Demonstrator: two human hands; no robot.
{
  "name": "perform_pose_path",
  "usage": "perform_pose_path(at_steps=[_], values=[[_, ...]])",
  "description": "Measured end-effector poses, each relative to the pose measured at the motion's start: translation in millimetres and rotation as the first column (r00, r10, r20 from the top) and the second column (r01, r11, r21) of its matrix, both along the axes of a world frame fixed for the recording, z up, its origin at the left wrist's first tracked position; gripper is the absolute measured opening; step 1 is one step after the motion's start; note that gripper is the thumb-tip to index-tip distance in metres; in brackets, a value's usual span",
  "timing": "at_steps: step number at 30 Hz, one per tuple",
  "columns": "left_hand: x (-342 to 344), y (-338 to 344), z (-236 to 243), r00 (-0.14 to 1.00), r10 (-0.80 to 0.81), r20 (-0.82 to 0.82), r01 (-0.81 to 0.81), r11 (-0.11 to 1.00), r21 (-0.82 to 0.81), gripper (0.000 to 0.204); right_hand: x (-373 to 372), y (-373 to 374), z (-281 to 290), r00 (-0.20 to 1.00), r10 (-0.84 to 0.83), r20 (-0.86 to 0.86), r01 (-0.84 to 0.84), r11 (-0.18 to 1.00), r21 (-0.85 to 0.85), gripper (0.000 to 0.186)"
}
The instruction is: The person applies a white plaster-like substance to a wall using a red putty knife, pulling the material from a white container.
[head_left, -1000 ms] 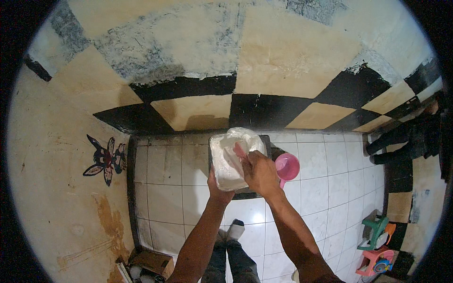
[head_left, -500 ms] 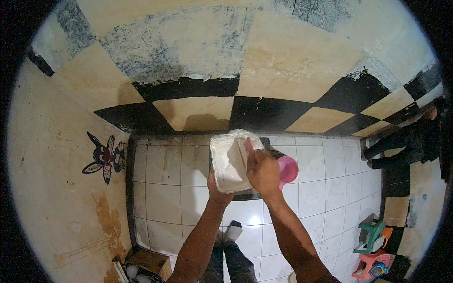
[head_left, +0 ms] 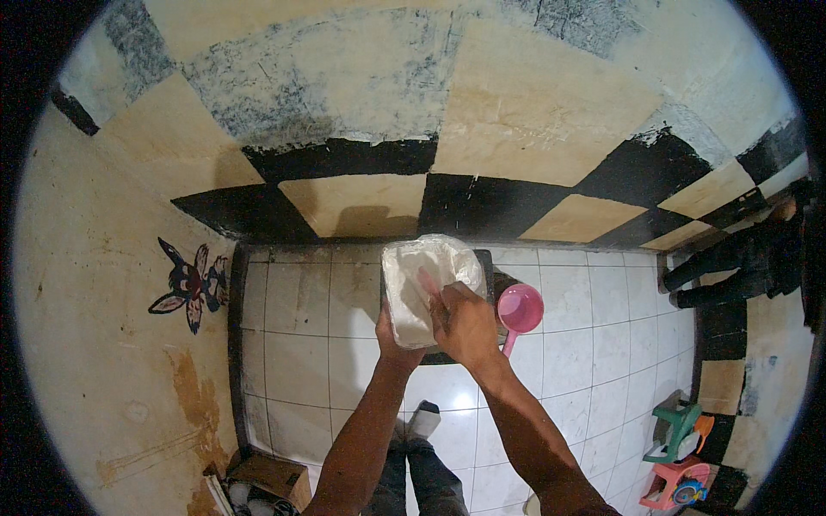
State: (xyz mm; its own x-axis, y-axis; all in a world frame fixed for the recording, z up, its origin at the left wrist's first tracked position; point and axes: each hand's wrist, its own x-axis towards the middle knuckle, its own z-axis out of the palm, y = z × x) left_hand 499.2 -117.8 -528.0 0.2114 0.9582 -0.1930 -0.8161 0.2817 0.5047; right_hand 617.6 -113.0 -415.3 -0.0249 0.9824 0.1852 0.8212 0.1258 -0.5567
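Note:
My left hand point(head_left: 392, 340) is closed on the near left side of a pale rectangular tub point(head_left: 388, 279), holding it tilted. White, paste-like material point(head_left: 409, 303) coats its inside, and what looks like shiny clear plastic point(head_left: 463, 254) shows at the far right rim. Over the tub, my right hand point(head_left: 467, 322) grips a reddish flat scraper point(head_left: 426, 279), whose working end points down into the white material; its exact shape is partly hidden. Just right of that hand sits a pink dipper point(head_left: 521, 307) with its handle toward me.
Behind the tub a dark stand point(head_left: 486, 261) shows partly. A wall with black and cream squares point(head_left: 495, 202) rises ahead. A cardboard box point(head_left: 274, 478) lies at lower left. Green point(head_left: 675, 430) and pink point(head_left: 669, 483) plastic stools stand at lower right. Another person's dark-clothed legs point(head_left: 727, 273) show at far right.
My right hand has moved left and slightly down with the scraper, which now leans into the white material. More of the pink dipper is uncovered. The left hand stays on the tub.

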Motion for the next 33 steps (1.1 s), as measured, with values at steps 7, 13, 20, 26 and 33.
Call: perform_pose_path(at_steps=[7, 13, 20, 26, 33], values=[[1.1, -1.4, 13.4, 0.955, 0.023, 0.297, 0.042, 0.976, -0.212, 0.039, 15.8, 7.3, 5.6, 0.990, -0.033, 0.137, 0.032, 0.999, 0.010, 0.017], [3.2, -4.8, -1.6, 0.999, 0.004, 0.053, 0.002, 0.994, -0.111, 0.044, 0.7, -4.7, 0.2, 0.993, 0.114, -0.039, -0.111, 0.991, 0.077, 0.014], [4.3, -7.4, -5.0, 0.991, -0.013, 0.134, 0.023, 0.997, -0.074, 0.053, 20.5, 1.5, -6.5, 0.995, 0.092, 0.033, -0.095, 0.991, 0.094, 0.015], [8.9, -5.6, -4.3, 0.962, -0.010, 0.274, 0.068, 0.977, -0.202, 0.053, 9.6, -0.7, -6.3, 0.993, -0.098, 0.061, 0.091, 0.989, 0.117, 0.015], [8.6, -10.2, 2.2, 0.999, -0.034, 0.025, 0.033, 0.999, 0.042, 0.054, 12.4, -0.2, -4.3, 0.993, 0.016, 0.116, -0.042, 0.973, 0.225, 0.012]])
